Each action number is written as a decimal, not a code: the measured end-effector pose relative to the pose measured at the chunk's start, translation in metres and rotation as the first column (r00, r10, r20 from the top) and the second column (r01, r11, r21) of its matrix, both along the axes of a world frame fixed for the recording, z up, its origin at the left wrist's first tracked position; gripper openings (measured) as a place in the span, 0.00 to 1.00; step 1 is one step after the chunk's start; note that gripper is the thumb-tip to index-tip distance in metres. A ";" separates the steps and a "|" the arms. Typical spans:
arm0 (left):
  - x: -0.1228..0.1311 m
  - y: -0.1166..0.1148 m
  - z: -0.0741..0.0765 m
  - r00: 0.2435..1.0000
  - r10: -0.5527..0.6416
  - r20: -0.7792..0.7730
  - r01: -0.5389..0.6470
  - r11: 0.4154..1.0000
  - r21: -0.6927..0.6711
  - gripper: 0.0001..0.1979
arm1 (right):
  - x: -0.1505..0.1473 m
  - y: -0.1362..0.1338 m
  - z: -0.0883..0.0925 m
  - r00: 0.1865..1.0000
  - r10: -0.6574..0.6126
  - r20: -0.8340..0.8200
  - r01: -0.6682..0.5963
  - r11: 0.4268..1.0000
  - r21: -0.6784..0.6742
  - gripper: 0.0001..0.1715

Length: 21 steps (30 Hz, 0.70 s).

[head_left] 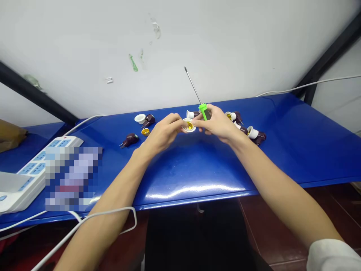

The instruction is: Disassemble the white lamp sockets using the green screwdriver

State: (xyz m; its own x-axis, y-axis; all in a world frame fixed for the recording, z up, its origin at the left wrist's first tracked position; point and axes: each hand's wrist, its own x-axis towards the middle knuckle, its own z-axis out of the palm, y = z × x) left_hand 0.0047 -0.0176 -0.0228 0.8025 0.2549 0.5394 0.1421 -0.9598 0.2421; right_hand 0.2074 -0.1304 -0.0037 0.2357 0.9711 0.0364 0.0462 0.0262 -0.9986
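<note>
My left hand (163, 132) pinches a white lamp holder (188, 125) with a brass-coloured inside, holding it just above the blue tabletop (197, 165). My right hand (214, 123) is shut around a green-handled screwdriver (203, 111), and its long steel shaft points up and to the left. The fingertips of my right hand are close against the holder's rim. To the left lie a white cup-shaped part (140, 118), a brass ring (145, 131) and dark brown plug parts (129, 140). Several assembled white-and-brown lamp holders (253, 132) lie to the right.
A white power strip (36, 169) with blue sockets sits at the left, partly covered by a pixelated patch. White cables (84, 122) run along the table's back edge. A cardboard box (9, 135) lies at far left. A white wall (180, 45) rises behind the table.
</note>
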 end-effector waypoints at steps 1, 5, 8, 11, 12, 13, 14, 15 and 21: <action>0.000 0.000 0.000 1.000 0.002 0.011 -0.002 1.000 -0.003 0.13 | -0.001 0.000 -0.001 1.000 0.002 -0.005 -0.002 1.000 0.008 0.24; 0.001 0.001 0.002 0.998 -0.001 0.057 0.004 0.998 -0.056 0.12 | -0.001 0.003 -0.003 0.999 -0.001 -0.044 0.002 1.000 0.022 0.24; 0.002 0.004 0.002 0.993 0.048 0.111 -0.025 0.980 -0.196 0.14 | 0.006 0.007 -0.003 0.996 -0.049 -0.079 0.051 0.999 0.016 0.21; 0.002 0.010 0.002 0.979 0.142 0.148 -0.074 0.919 -0.387 0.25 | 0.019 0.009 -0.001 0.989 -0.082 -0.121 0.087 0.996 0.037 0.16; 0.001 0.012 0.002 0.974 0.168 0.153 -0.085 0.892 -0.444 0.29 | 0.023 0.009 -0.001 0.987 -0.078 -0.137 0.085 0.995 0.047 0.15; 0.000 0.013 0.003 0.969 0.188 0.160 -0.086 0.865 -0.494 0.32 | 0.027 0.010 0.000 0.986 -0.069 -0.150 0.078 0.995 0.055 0.14; 0.000 0.015 0.003 0.966 0.199 0.168 -0.079 0.839 -0.538 0.34 | 0.031 0.010 0.000 0.985 -0.064 -0.161 0.076 0.995 0.066 0.15; -0.001 0.016 0.004 0.963 0.205 0.176 -0.067 0.813 -0.578 0.36 | 0.034 0.011 0.000 0.983 -0.065 -0.170 0.080 0.993 0.086 0.16; -0.002 0.018 0.003 0.960 0.196 0.201 -0.005 0.727 -0.686 0.35 | 0.055 0.020 -0.012 0.968 -0.172 -0.185 0.221 0.932 0.288 0.32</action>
State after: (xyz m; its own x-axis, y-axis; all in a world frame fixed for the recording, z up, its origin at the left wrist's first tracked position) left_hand 0.0027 0.0002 -0.0194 0.6177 0.6975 0.3633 0.0731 -0.5109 0.8565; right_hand 0.2623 -0.1104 -0.0157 0.4467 0.8527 0.2707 -0.0722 0.3359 -0.9391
